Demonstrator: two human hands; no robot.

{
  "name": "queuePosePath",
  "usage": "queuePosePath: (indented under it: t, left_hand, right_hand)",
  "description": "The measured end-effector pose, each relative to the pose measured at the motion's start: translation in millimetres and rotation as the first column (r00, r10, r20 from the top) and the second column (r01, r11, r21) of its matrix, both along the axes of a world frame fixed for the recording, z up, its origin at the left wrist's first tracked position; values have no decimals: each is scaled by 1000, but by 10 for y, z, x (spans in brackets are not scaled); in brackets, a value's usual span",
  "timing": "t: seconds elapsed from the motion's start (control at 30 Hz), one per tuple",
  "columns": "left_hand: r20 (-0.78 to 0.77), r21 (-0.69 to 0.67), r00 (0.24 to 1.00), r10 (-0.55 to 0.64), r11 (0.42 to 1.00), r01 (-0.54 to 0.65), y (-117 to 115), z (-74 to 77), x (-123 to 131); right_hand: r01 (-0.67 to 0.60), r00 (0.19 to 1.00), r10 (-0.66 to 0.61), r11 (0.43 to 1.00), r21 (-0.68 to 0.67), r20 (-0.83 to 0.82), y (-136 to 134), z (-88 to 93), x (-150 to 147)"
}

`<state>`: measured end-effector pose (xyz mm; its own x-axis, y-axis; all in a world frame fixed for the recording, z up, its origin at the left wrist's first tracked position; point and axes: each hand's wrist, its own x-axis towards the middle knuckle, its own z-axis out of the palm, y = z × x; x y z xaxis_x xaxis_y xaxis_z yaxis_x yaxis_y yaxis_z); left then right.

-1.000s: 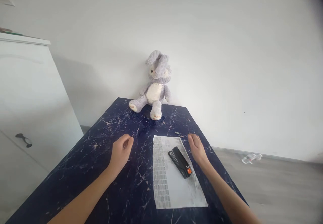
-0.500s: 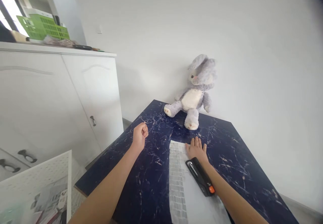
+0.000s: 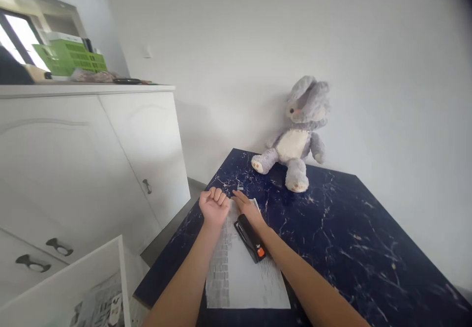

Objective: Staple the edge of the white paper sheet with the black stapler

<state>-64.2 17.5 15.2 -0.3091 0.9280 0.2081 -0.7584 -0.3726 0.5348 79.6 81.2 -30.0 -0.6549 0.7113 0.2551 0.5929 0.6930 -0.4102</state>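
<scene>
A white printed sheet (image 3: 243,280) lies on the dark blue marble-pattern table (image 3: 339,248), close to its left edge. On the sheet lies a black stapler (image 3: 250,237) with an orange end. My left hand (image 3: 214,207) is turned palm up in a loose fist over the sheet's top left corner, and nothing shows in it. My right hand (image 3: 247,206) lies flat with fingers stretched out on the sheet's top edge, just beyond the stapler. A small strip of staples (image 3: 240,188) sits on the table right past my right fingertips.
A grey and white plush rabbit (image 3: 297,137) sits at the table's far edge against the white wall. A white cabinet (image 3: 92,160) stands at the left with a green crate (image 3: 68,57) on top. A white board with pictures (image 3: 88,297) leans at lower left.
The sheet and stapler have slid left across the table under my right hand. My left fist has turned palm up and come over the sheet's corner. My head has turned slightly.
</scene>
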Motion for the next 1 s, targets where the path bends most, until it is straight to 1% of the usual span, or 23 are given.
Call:
queuePosePath:
  t: [0.03,0.1,0.23,0.33,0.4,0.47,0.57,0.67,0.7,0.77,0.83,0.87,0.9,0.93,1.0]
  left_hand:
    - [-38,-27,999,7,1000,-8,6,-4,20]
    - [-106,-75,994,20,997,-28,16,-17,52]
    - [-151,-128,988,16,991,-35,14,-30,125]
    - [-139,-144,989,-42,989,22,14,-7,212]
    - [-113,-132,990,-86,989,70,19,13,271]
    - [-85,-111,990,-111,989,101,21,31,310]
    - [-54,-81,991,-124,990,119,16,46,311]
    - [-33,-56,989,-145,988,143,23,58,254]
    - [-30,-49,989,-145,988,143,25,66,228]
    - [-24,-33,992,-126,992,125,20,84,174]
    - [-15,-16,995,-95,995,94,11,99,128]
    - [-14,-12,996,-88,996,88,10,103,114]
    - [-19,-13,996,-91,996,91,15,103,108]
    - [-35,-18,994,-107,994,106,26,100,114]
    - [-108,-47,978,-178,984,173,58,75,166]
  right_hand:
    - [-47,999,46,998,-45,-26,-30,-39,63]
    - [-75,995,67,991,-107,-70,-105,-105,195]
    - [16,993,-29,994,-112,-112,-304,-141,479]
    - [86,987,-98,991,-97,-126,-421,-119,706]
    - [135,983,-145,987,-93,-117,-454,-115,811]
    - [158,981,-167,983,-93,-94,-451,-122,833]
    - [136,988,-142,987,-88,-59,-398,-109,707]
    - [107,992,-112,991,-81,-61,-332,5,520]
    - [103,990,-110,991,-80,-85,-329,70,482]
    - [130,970,-143,989,-76,-199,-382,220,477]
    - [207,905,-231,973,-104,-357,-521,360,572]
    - [234,870,-272,962,-142,-411,-619,415,646]
    - [244,851,-305,951,-192,-428,-734,455,727]
    - [240,853,-324,940,-244,-408,-860,482,804]
    - [223,900,-319,922,-317,-296,-1122,494,921]
